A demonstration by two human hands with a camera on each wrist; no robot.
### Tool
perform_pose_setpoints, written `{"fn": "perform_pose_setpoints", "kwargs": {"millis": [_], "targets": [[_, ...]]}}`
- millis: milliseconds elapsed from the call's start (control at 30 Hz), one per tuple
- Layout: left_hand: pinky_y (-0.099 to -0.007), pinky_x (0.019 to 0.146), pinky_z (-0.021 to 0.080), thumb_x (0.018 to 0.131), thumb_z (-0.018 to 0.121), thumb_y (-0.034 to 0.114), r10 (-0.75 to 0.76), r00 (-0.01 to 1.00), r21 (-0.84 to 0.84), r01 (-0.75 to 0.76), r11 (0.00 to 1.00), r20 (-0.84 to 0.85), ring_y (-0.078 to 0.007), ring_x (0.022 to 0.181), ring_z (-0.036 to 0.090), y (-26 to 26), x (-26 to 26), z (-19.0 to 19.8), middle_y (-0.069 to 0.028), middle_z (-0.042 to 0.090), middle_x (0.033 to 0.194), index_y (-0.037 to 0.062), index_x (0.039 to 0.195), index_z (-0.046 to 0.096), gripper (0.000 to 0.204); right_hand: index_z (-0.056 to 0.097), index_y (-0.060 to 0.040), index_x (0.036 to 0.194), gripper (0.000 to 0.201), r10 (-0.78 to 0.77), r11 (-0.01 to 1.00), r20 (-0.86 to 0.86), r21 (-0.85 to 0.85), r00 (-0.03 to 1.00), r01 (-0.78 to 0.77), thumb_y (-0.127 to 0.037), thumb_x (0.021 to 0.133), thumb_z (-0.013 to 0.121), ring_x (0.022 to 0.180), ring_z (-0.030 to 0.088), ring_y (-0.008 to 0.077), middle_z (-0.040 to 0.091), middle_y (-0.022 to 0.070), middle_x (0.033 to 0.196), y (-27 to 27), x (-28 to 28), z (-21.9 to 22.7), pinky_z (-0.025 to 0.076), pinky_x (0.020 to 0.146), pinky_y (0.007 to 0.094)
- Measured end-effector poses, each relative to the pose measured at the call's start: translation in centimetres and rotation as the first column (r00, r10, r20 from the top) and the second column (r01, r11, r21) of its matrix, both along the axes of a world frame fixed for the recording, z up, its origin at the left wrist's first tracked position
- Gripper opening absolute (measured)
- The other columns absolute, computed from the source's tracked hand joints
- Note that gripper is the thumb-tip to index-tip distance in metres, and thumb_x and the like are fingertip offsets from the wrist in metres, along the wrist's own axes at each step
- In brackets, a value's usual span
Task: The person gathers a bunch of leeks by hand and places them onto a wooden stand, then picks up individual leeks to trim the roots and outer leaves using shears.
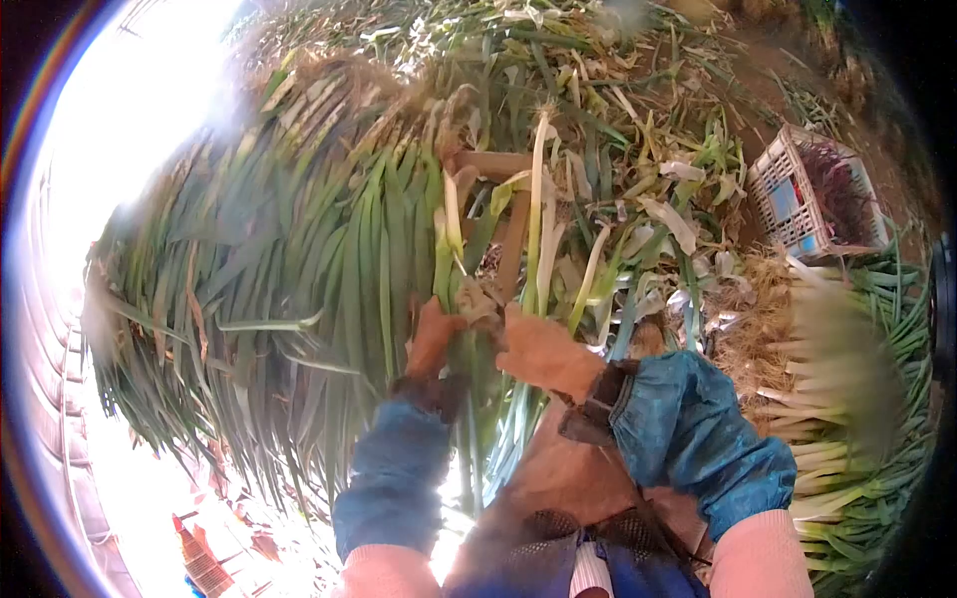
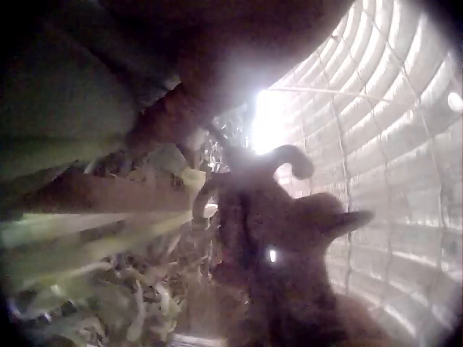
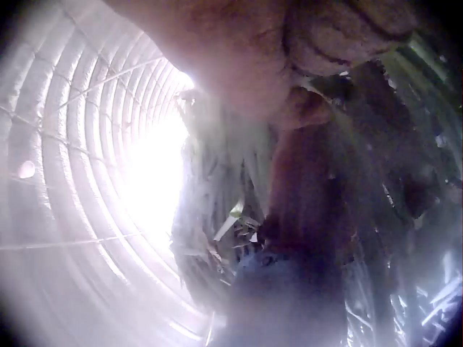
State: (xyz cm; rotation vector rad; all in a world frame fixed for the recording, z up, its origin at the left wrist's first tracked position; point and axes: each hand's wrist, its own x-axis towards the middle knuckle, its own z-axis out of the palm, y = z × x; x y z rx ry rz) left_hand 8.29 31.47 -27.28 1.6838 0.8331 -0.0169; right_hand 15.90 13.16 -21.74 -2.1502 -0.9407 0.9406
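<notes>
Pale-based, green-leaved green onions fill the head view. My left hand (image 1: pixel 431 337) grips a green onion (image 1: pixel 442 254) that stands up past its fingers, at the edge of a thick heap of green leaves (image 1: pixel 309 249). Just to its right, my right hand (image 1: pixel 550 354) has its fingers curled, with a brownish papery leaf (image 1: pixel 479 301) at the fingertips. Exactly what the right fingers pinch I cannot tell. Behind it, a long white-stemmed green onion (image 1: pixel 537 199) stands upright. The right wrist view shows my right hand (image 3: pixel 253 65) close above the left forearm's blue sleeve (image 3: pixel 286 303).
A wooden frame (image 1: pixel 495 163) stands just beyond the hands. Peeled leaves (image 1: pixel 670 221) litter the ground beyond and to the right. A white plastic crate (image 1: pixel 795 194) stands at the far right, above a pile of trimmed green onions (image 1: pixel 822 468). A ribbed translucent wall (image 2: pixel 391 144) curves alongside.
</notes>
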Motion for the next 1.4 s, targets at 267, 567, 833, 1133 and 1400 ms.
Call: {"fn": "perform_pose_setpoints", "kwargs": {"millis": [267,567,833,1133,1400], "targets": [[-0.0300,0.065,0.051,0.088,0.055,0.017,0.277,0.957,-0.480,-0.205,0.853,0.083,-0.0160,0.073,0.061,-0.5,-3.3,-2.5,-0.0061,0.063,0.089,0.0018,0.103,0.058,0.022,0.042,0.0102,0.099,0.047,0.051,0.998,-0.030,0.026,0.998,-0.050,-0.025,0.074,0.058,0.079,0.058,0.0451,0.059,0.0299,0.078,-2.7,-1.6,1.7,0.046,0.071,0.0487],[-0.0314,0.064,0.052,0.093,0.046,0.032,0.265,0.964,-0.755,-0.177,0.631,-0.004,-0.0174,0.070,0.061,-2.2,-3.2,-0.9,-0.0054,0.063,0.085,0.0046,0.103,0.058,0.031,0.044,0.0091,0.098,0.045,0.070,0.987,-0.103,0.149,0.992,-0.054,-0.024,0.072,0.059,0.080,0.057,0.0449,0.057,0.0307,0.081,-3.0,-1.5,0.1,0.045,0.072,0.0470],[-0.0281,0.065,0.053,0.094,0.044,0.026,0.219,0.975,-0.891,-0.122,0.436,-0.027,-0.0176,0.075,0.061,-1.8,-3.5,-0.6,-0.0074,0.061,0.089,0.0027,0.103,0.056,0.028,0.045,0.0068,0.105,0.050,0.099,0.995,-0.194,0.007,0.976,-0.099,-0.023,0.069,0.060,0.083,0.057,0.0427,0.058,0.0292,0.084,-4.0,-1.9,2.7,0.044,0.072,0.0451],[-0.0347,0.066,0.052,0.085,0.057,0.025,0.070,0.993,-0.591,-0.114,0.798,-0.097,-0.0236,0.082,0.062,-0.3,-3.1,-3.6,-0.0121,0.060,0.095,0.0012,0.099,0.057,0.028,0.055,0.0115,0.075,0.034,-0.019,0.981,-0.103,0.188,0.995,0.038,-0.022,0.070,0.058,0.070,0.060,0.0418,0.058,0.0291,0.071,-3.4,-1.7,-0.7,0.048,0.065,0.0442],[-0.0434,0.059,0.047,0.077,0.050,0.012,-0.443,0.824,0.897,0.433,0.086,-0.354,-0.0311,0.068,0.060,6.9,3.7,6.6,-0.0116,0.059,0.075,0.0095,0.084,0.055,0.009,0.053,0.0111,0.064,0.027,0.040,0.996,-0.126,0.086,0.991,-0.030,-0.016,0.069,0.056,0.058,0.058,0.0385,0.055,0.0257,0.062,-3.2,-0.9,0.9,0.047,0.057,0.0453]]}}
